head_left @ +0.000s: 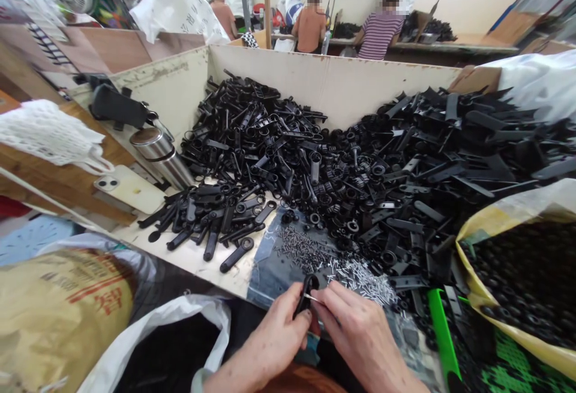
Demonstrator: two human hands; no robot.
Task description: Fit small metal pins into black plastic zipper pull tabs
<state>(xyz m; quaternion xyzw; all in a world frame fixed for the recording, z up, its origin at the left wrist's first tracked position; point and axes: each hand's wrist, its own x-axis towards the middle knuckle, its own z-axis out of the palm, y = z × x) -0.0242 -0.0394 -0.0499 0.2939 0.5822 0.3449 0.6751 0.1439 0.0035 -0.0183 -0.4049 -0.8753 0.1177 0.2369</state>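
Note:
My left hand point(283, 327) is closed around a black plastic part with a ring-shaped end point(310, 285), held upright above the front edge of the bench. Close against it, my right hand point(353, 321) pinches a thin silvery pin point(310, 297) whose tip meets the black part. Whether the pin sits inside the part I cannot tell. Just beyond my hands lie a pile of shiny metal pins point(364, 280) and a heap of darker small pins point(303, 248). Several black handle-like parts with ring ends point(236, 255) lie to the left on the bench.
Large heaps of black parts point(252, 123) fill the walled bench. A steel flask point(157, 150) and a phone point(130, 189) are at left. A yellow-rimmed sack point(477, 231) and green basket point(443, 333) stand right; a white sack point(220, 315) is front left. People work behind.

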